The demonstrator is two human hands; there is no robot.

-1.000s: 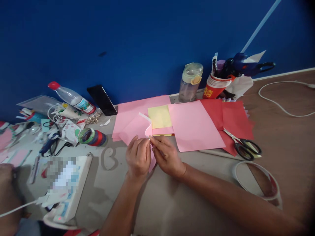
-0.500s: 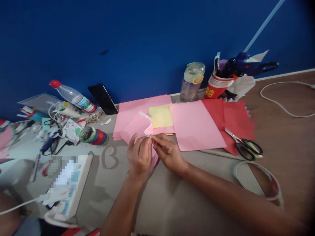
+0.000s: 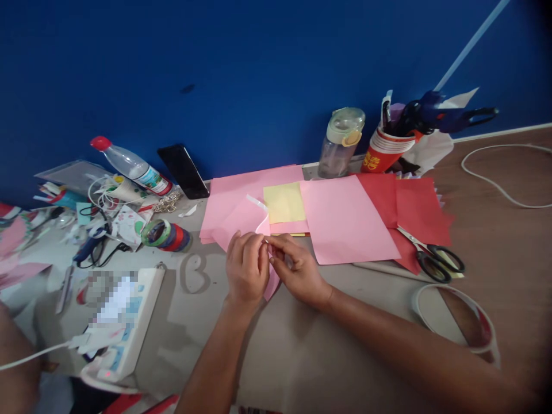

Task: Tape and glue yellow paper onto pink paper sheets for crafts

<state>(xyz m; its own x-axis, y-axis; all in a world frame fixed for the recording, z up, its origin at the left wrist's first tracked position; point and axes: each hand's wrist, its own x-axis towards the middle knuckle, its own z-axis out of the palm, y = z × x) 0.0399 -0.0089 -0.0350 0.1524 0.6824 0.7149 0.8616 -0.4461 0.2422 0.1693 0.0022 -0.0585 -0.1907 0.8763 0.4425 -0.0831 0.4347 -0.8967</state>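
Observation:
My left hand point(image 3: 248, 267) and my right hand point(image 3: 299, 270) meet at the fingertips in the middle of the table, both closed in a pinch. Between them is a folded or angled sheet of pink paper point(image 3: 237, 223), partly hidden by the left hand; a corner of it hangs below. A narrow white strip point(image 3: 257, 202), like tape backing, runs along its edge, bends and ends at my fingertips. Just behind lie a yellow paper square point(image 3: 283, 202) and more pink sheets point(image 3: 345, 215). Exactly what each fingertip pinches is partly hidden.
Scissors point(image 3: 431, 253) lie on red paper point(image 3: 416, 201) at right, near a large tape roll point(image 3: 457, 316). A bottle point(image 3: 340, 141) and a paper cup point(image 3: 382, 152) stand behind. At left are tape rolls point(image 3: 166, 236), a power strip point(image 3: 138, 322) and another person's arm point(image 3: 17, 345).
The fingers of my left hand have curled in closer together, and the white strip's bend has shifted slightly. The whole view has moved a little. More of the other person's arm shows at left.

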